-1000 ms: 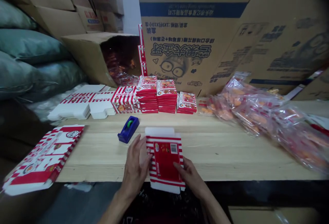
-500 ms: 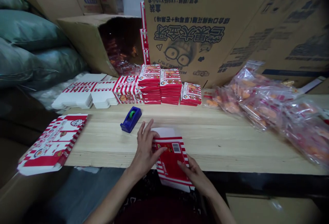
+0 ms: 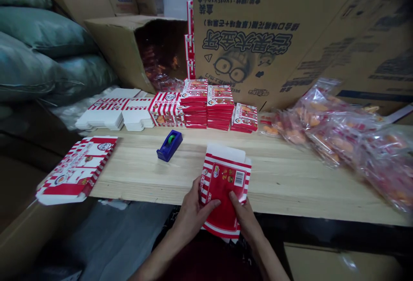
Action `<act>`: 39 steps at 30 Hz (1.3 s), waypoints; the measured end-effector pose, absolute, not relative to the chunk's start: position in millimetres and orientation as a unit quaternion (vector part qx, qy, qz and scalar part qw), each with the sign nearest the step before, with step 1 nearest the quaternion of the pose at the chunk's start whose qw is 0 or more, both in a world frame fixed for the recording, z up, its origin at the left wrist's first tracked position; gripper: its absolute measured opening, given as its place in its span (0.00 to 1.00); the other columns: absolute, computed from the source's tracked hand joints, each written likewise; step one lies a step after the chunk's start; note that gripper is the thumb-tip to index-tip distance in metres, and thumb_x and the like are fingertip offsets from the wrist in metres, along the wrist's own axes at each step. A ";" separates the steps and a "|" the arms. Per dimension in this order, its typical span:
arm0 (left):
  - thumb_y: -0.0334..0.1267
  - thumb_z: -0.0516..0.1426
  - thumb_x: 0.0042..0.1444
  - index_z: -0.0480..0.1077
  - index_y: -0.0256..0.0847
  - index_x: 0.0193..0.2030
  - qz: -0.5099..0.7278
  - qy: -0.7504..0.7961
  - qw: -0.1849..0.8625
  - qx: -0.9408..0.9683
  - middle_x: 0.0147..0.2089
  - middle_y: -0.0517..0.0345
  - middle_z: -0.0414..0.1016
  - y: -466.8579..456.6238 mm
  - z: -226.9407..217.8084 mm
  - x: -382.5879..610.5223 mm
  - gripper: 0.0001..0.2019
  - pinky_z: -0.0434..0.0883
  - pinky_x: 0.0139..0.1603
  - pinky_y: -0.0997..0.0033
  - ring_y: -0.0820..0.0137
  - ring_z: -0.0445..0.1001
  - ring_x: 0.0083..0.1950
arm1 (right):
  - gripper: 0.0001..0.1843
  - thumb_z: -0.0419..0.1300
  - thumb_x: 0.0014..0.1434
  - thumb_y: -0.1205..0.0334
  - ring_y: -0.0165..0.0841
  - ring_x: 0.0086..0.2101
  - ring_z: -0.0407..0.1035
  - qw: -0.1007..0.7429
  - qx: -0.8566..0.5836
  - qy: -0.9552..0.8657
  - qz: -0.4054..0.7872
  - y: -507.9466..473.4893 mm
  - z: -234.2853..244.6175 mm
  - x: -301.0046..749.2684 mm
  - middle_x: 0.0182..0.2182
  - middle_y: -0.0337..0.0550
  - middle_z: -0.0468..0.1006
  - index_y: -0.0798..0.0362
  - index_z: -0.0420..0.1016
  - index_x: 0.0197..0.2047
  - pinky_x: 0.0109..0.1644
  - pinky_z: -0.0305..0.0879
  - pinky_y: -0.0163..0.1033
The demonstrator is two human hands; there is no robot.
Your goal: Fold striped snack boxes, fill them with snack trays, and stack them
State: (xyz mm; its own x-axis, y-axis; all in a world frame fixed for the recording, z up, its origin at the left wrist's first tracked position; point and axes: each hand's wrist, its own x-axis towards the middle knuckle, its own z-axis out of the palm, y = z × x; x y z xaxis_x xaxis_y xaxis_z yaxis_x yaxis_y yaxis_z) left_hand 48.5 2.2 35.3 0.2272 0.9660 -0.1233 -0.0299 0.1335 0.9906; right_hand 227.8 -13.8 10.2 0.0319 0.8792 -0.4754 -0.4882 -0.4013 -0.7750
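A red box with red-and-white striped edges is between my hands at the front edge of the table, its barcode side facing up. White flaps stick out at its far end. My left hand grips the left side, thumb on the red face. On the right side, my right hand holds it the same way, with the thumb near the middle. Fingers under the box are hidden. Beyond it to the left sits a blue tape dispenser with a green core.
Striped flat cartons overhang the table's left edge. Along the back stand white folded cartons, stacked small red boxes and a large cardboard box. Clear bags with orange contents pile up at right. An opened carton stands at back left.
My left hand has come down from the far flap to the box's left side and closed on it. The box is turned a little and its printed face shows more fully.
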 end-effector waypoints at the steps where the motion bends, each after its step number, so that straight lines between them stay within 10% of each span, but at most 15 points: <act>1: 0.44 0.67 0.58 0.64 0.46 0.68 0.420 0.459 0.602 0.501 0.64 0.46 0.77 1.6 39.5 49.5 0.33 0.77 0.59 0.57 0.54 0.79 0.59 | 0.31 0.73 0.53 0.41 0.54 0.49 0.81 0.516 -0.505 -0.202 0.662 -14.9 8.8 226.5 0.49 0.50 0.86 0.47 0.76 0.55 0.55 0.76 0.62; 21: 0.49 0.63 0.63 0.76 0.41 0.58 0.346 0.395 0.752 0.398 0.52 0.48 0.84 7.4 37.3 37.5 0.22 0.80 0.50 0.56 0.53 0.83 0.51 | 0.29 0.77 0.50 0.47 0.46 0.48 0.82 0.484 -0.378 -0.304 0.728 3.9 23.2 273.2 0.48 0.48 0.87 0.47 0.81 0.52 0.58 0.73 0.54; 27: 0.46 0.64 0.62 0.68 0.46 0.66 0.471 0.418 0.644 0.434 0.65 0.48 0.76 23.8 28.5 35.8 0.27 0.73 0.62 0.61 0.57 0.75 0.65 | 0.25 0.72 0.58 0.48 0.44 0.54 0.79 0.459 -0.384 -0.299 0.743 -4.0 11.3 261.8 0.56 0.49 0.82 0.46 0.79 0.57 0.60 0.72 0.52; 39: 0.50 0.67 0.56 0.80 0.38 0.46 0.493 0.508 0.591 0.387 0.46 0.49 0.85 22.9 -21.9 30.0 0.18 0.74 0.51 0.66 0.61 0.81 0.47 | 0.25 0.70 0.61 0.49 0.45 0.55 0.78 0.397 -0.361 -0.293 0.791 -35.7 -18.9 255.9 0.58 0.47 0.81 0.41 0.78 0.60 0.63 0.68 0.55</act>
State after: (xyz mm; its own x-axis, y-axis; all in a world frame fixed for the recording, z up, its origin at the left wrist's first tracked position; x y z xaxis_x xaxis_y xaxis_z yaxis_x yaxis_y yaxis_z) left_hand 30.0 22.9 -21.9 -0.0030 0.9758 -0.2188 -0.1898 0.2143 0.9582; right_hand 255.9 -35.7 -18.9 -0.4242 0.8402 -0.3379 -0.4168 -0.5124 -0.7508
